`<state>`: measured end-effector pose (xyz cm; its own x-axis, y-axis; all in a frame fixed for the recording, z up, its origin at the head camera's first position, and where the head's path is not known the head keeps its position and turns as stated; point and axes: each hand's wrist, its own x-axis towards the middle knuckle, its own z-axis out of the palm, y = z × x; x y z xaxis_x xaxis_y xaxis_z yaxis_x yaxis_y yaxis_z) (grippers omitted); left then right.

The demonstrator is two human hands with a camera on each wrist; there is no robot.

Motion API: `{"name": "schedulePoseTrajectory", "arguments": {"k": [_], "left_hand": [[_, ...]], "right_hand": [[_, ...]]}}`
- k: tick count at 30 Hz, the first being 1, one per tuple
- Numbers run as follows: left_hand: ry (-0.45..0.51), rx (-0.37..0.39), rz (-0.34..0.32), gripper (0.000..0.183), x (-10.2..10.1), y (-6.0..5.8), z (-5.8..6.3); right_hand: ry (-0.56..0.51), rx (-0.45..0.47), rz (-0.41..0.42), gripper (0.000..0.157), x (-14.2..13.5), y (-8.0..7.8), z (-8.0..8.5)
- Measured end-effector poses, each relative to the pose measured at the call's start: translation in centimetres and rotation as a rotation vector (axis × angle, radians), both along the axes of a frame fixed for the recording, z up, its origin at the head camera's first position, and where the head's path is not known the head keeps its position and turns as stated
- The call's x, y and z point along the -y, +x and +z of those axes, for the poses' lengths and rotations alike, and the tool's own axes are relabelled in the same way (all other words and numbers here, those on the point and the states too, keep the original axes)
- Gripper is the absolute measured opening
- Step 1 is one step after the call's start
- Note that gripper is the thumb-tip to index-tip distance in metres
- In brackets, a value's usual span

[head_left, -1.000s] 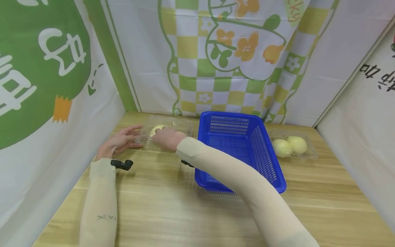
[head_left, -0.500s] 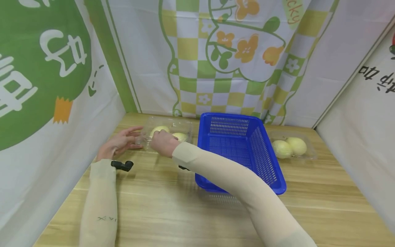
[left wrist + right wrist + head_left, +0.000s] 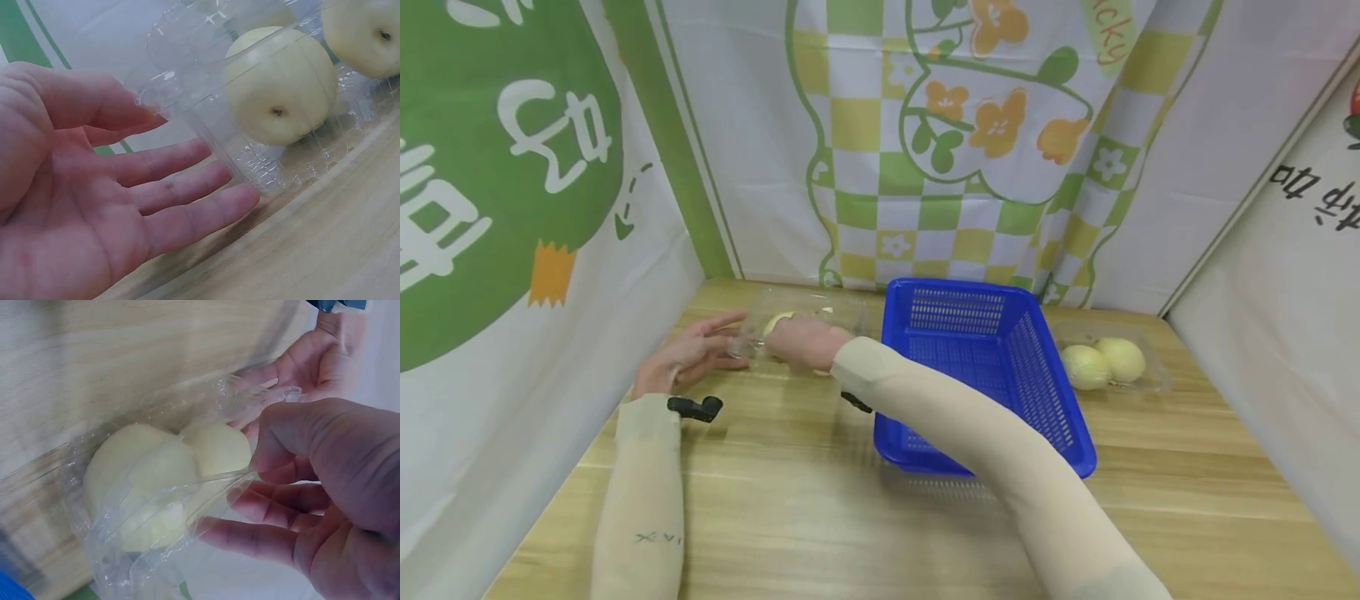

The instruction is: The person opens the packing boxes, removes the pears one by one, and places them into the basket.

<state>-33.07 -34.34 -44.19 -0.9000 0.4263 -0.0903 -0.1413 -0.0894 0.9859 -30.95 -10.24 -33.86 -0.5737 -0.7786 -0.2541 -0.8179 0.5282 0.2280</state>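
A clear plastic clamshell box [image 3: 842, 308] with two pale yellow round fruits, pear-like in look, stands at the back left of the table. In the left wrist view one fruit [image 3: 281, 87] shows its dark dimple through the plastic. My left hand [image 3: 696, 354] is at the box's left end; its thumb and forefinger pinch the plastic edge, the other fingers lying stretched against the wall. My right hand [image 3: 805, 340] reaches over the front of the box. In the right wrist view, its thumb and fingers pinch the lid's thin edge [image 3: 225, 475]. The head view hides most of the right-side fruit.
A blue perforated basket [image 3: 891, 333] stands right of the box, under my right forearm. Farther right, another clear box [image 3: 1153, 367] holds two similar fruits [image 3: 1120, 358]. Printed cloth walls [image 3: 760, 167] enclose the wooden table [image 3: 775, 500] at the back and sides.
My right hand shifted slightly left, baring the right-side fruit half a second ago, then moved back right and covers most of it again. My left hand has stayed in place.
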Motion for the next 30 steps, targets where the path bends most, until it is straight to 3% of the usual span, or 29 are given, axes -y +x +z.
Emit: {"name": "schedulePoseTrajectory", "arguments": {"k": [4,11,16,20,26,28,30], "left_hand": [[0.049,-0.012,-0.032,0.062,0.3,0.2,-0.2],[0.153,-0.004,-0.119,0.060,0.8,0.7,0.0],[0.210,-0.021,-0.201,0.062,0.8,0.9,-0.3],[0.037,-0.050,-0.180,0.075,0.4,1.1,0.0],[-0.428,-0.088,-0.069,0.092,-0.9,1.2,1.0],[-0.504,-0.098,-0.065,0.093,-1.3,1.2,1.3],[-0.509,-0.086,-0.071,0.092,-1.6,1.3,1.7]], "right_hand": [[-0.074,0.078,-0.020,0.014,-0.1,-0.4,0.1],[-0.135,0.088,0.016,0.008,-0.6,-1.2,0.5],[-0.172,0.112,0.022,0.020,-0.9,-1.5,0.5],[-0.165,0.097,0.016,0.019,-0.8,-1.6,0.4],[-0.139,0.086,0.020,0.006,-0.4,-1.4,0.3],[-0.144,0.084,0.019,0.011,-0.3,-1.4,0.4],[-0.144,0.089,0.015,0.014,-0.1,-1.4,0.5]]}}
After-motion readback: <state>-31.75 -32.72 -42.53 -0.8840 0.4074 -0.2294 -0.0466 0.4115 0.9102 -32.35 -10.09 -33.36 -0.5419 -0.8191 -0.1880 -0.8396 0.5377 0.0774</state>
